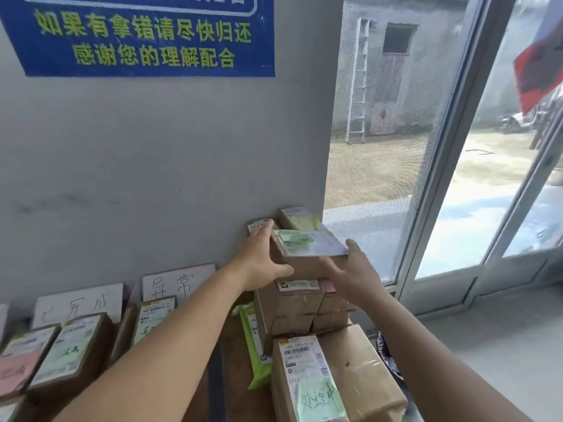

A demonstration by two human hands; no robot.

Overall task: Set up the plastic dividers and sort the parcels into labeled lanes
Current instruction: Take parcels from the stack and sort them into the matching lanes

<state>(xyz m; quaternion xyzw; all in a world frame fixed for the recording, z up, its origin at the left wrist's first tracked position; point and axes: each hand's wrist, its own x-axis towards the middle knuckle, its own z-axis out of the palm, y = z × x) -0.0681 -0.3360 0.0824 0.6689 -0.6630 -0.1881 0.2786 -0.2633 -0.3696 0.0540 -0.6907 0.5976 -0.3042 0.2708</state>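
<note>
Far to the left of the grip, brown cardboard parcels with white and green labels (68, 350) are lying in lanes, and behind them two white handwritten lane signs (79, 303) are leaning against the grey wall (152, 153). One more labelled parcel (154, 318) is standing just in front of the right-hand sign. Above all this, a blue poster with yellow-green characters (143, 35) is hanging on the wall.

The left hand (262, 257) is pressing against the left side of a brown cardboard box with a pale green sticker and white label on top (310, 249), fingers spread along its edge and thumb curling under the near face. The right hand (350, 272) is cupping the box's near right corner, fingers open and wrapped loosely around it. Together the two hands are holding this box at the top of a stack of brown cartons (300, 309).

Below the grip and a little left, a flat green plastic mailer (254, 345) is lying against the stack. Directly beneath the hands, nearest the camera, a large brown parcel with a barcode label and green handwritten note (332, 379) is resting. Behind the grip, another small labelled box (300, 219) is sitting by the wall. To the right, a glass door with a grey metal frame (451, 147) is showing a yard outside.
</note>
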